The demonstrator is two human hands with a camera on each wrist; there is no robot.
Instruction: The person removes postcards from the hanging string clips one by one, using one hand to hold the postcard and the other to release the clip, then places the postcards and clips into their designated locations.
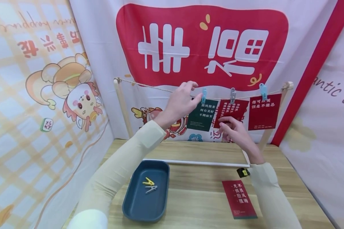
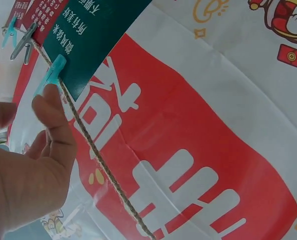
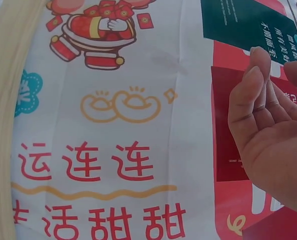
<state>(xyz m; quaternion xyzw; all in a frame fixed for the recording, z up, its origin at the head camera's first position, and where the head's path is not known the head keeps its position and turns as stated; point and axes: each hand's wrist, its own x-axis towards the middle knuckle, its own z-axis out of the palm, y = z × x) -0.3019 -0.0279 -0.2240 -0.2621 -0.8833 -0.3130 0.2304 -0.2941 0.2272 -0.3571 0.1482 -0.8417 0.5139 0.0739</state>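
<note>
Working remotely, I gripped nothing: left hand point(image 1: 179, 102) relaxed at the blue clip point(image 1: 204, 96) that hung the green card point(image 1: 202, 117) from the cord point(image 2: 95, 148) near its middle, right hand point(image 1: 235, 132) loose before a red card point(image 1: 234, 109).

A wood-grain table point(image 1: 195, 203) carries a blue tray point(image 1: 144, 208) to the left, a red card point(image 1: 239, 198) lying flat to the right, a small black object point(image 1: 242, 172) just beyond the card, and a white bar point(image 1: 200, 163) running crosswise farther back

The head camera looks forward-down from behind the fingers point(image 1: 230, 121). Nearer, both wrist cameras face the printed cloth point(image 2: 188, 115) past the fingers, sharing the green card point(image 1: 201, 122).
</note>
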